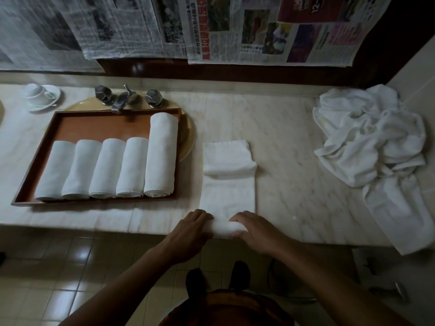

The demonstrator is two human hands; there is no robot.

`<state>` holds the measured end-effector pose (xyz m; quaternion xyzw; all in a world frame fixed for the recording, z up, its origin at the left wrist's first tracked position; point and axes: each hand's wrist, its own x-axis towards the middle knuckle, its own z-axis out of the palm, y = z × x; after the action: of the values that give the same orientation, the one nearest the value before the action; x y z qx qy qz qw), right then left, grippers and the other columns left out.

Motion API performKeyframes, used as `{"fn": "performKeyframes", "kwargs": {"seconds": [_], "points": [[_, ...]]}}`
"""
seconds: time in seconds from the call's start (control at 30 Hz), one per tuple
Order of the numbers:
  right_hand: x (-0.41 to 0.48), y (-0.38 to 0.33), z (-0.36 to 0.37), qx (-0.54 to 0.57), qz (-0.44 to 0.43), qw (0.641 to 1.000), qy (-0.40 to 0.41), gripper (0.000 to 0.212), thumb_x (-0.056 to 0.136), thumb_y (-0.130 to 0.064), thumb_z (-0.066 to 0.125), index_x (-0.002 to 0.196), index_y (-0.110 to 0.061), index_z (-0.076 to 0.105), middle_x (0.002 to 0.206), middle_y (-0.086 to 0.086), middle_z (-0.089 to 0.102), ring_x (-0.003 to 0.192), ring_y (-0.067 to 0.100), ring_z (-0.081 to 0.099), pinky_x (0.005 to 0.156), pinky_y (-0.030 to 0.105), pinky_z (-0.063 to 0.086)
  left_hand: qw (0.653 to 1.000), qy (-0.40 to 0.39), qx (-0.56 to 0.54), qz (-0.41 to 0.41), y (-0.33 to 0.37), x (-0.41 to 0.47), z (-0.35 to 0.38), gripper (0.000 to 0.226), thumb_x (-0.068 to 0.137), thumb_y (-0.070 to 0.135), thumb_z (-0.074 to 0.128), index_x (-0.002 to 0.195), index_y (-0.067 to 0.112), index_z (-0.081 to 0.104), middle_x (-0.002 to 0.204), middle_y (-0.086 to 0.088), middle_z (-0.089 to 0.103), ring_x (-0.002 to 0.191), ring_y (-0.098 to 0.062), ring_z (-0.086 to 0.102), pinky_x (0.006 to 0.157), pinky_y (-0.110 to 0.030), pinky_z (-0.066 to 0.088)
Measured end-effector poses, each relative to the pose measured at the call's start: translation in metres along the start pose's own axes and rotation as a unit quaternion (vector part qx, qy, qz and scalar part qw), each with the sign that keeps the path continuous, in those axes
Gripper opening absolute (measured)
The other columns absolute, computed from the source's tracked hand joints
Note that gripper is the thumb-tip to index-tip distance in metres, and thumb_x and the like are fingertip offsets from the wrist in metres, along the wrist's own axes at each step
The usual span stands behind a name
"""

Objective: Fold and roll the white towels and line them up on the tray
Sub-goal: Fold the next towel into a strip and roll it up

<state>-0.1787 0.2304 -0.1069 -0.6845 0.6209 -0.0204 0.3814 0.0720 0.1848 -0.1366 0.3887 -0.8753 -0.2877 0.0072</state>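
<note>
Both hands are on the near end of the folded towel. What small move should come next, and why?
Probably roll it forward: the left hand and right hand grip a small roll at the near end of the folded towel, and the rest lies flat ahead.

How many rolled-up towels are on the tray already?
5. Four short rolls lie side by side along the near edge of the tray; one longer roll lies at their right end. None seems hidden.

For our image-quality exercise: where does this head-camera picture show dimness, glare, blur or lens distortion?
Head view: dim overall, darkest toward the bottom; glare spots on the floor tiles and wood ledge; the tray sides splay, wide-angle stretch; the newspapers at top left are blurred.
</note>
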Motion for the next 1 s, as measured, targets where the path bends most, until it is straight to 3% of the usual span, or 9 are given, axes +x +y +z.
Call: {"fn": "performKeyframes", "kwargs": {"seconds": [0.2,0.37,0.5,0.57,0.63,0.77,0.83,0.9,1.0], "points": [[0.018,0.004,-0.007,-0.042,0.046,0.998,0.011,0.042,0.106,-0.044,0.046,0.144,-0.031,0.054,0.137,-0.002,0.050,0.128,0.021,0.043,0.107,0.041,0.038,0.999,0.030,-0.036,-0.024,0.005,0.016,-0.009,0.030,0.106,0.024,0.055,0.132,0.012,0.062,0.120,0.014,0.039,0.116,-0.012,0.045,0.101,-0.030,0.043],[0.001,-0.010,0.016,-0.146,-0.015,0.967,0.208,0.040,0.096,-0.027,0.067,0.136,-0.025,0.062,0.130,-0.001,0.058,0.117,0.024,0.053,0.095,0.042,0.045,0.999,0.033,-0.006,-0.030,0.005,0.037,-0.013,0.040,0.103,0.037,0.051,0.137,0.015,0.058,0.128,0.002,0.051,0.119,-0.018,0.046,0.090,-0.031,0.040],[-0.011,-0.004,0.046,-0.149,0.001,0.967,0.207,0.077,0.082,0.000,0.071,0.150,-0.027,0.047,0.155,0.004,0.045,0.146,0.032,0.038,0.117,0.055,0.032,0.994,0.030,-0.012,-0.104,0.002,0.039,-0.008,0.031,0.094,0.037,0.064,0.118,0.018,0.066,0.126,-0.011,0.062,0.109,-0.033,0.058,0.080,-0.040,0.052],[-0.009,0.003,0.045,-0.141,-0.015,0.973,0.180,0.091,0.081,0.010,0.063,0.159,-0.027,0.033,0.166,0.002,0.030,0.155,0.030,0.021,0.123,0.050,0.020,0.990,0.079,0.026,-0.118,0.010,0.035,-0.011,0.041,0.098,0.048,0.055,0.131,0.024,0.061,0.138,-0.008,0.055,0.122,-0.031,0.054,0.093,-0.047,0.052],[-0.004,0.005,0.034,-0.106,-0.022,0.984,0.141,0.094,0.083,0.013,0.056,0.162,-0.029,0.025,0.169,-0.003,0.021,0.157,0.023,0.011,0.127,0.043,0.015,0.987,0.105,0.040,-0.111,0.022,0.033,-0.010,0.056,0.103,0.049,0.046,0.150,0.020,0.044,0.154,-0.008,0.042,0.140,-0.028,0.040,0.115,-0.049,0.037],[0.008,0.002,-0.007,0.038,0.027,0.987,0.153,0.058,0.103,-0.008,0.048,0.157,-0.026,0.037,0.163,-0.002,0.036,0.150,0.013,0.029,0.124,0.033,0.027,0.990,0.028,0.134,-0.038,0.031,0.035,0.000,0.074,0.106,0.046,0.043,0.165,0.014,0.011,0.171,-0.009,0.015,0.159,-0.027,0.008,0.129,-0.048,0.009],[0.023,0.003,-0.034,0.043,0.030,0.977,0.205,0.048,0.107,-0.019,0.046,0.154,-0.023,0.043,0.160,0.001,0.041,0.147,0.015,0.034,0.120,0.030,0.029,0.991,0.014,0.127,-0.048,0.028,0.043,-0.001,0.079,0.104,0.046,0.046,0.165,0.014,0.007,0.171,-0.008,0.013,0.159,-0.026,0.007,0.128,-0.048,0.013],[0.047,-0.001,-0.059,0.033,0.006,0.973,0.228,0.045,0.108,-0.024,0.045,0.153,-0.022,0.045,0.160,0.001,0.040,0.149,0.017,0.032,0.121,0.034,0.028,0.992,0.018,0.114,-0.046,0.024,0.051,-0.003,0.080,0.100,0.049,0.052,0.163,0.014,0.019,0.165,-0.007,0.028,0.153,-0.025,0.021,0.125,-0.046,0.023],[0.098,-0.014,-0.084,-0.012,-0.019,0.987,0.160,0.047,0.109,-0.033,0.041,0.155,-0.027,0.043,0.165,0.002,0.032,0.153,0.022,0.024,0.124,0.039,0.022,0.993,0.021,0.106,-0.044,0.020,0.061,-0.003,0.076,0.092,0.053,0.062,0.153,0.017,0.034,0.152,-0.003,0.040,0.139,-0.024,0.037,0.117,-0.046,0.036]]}}
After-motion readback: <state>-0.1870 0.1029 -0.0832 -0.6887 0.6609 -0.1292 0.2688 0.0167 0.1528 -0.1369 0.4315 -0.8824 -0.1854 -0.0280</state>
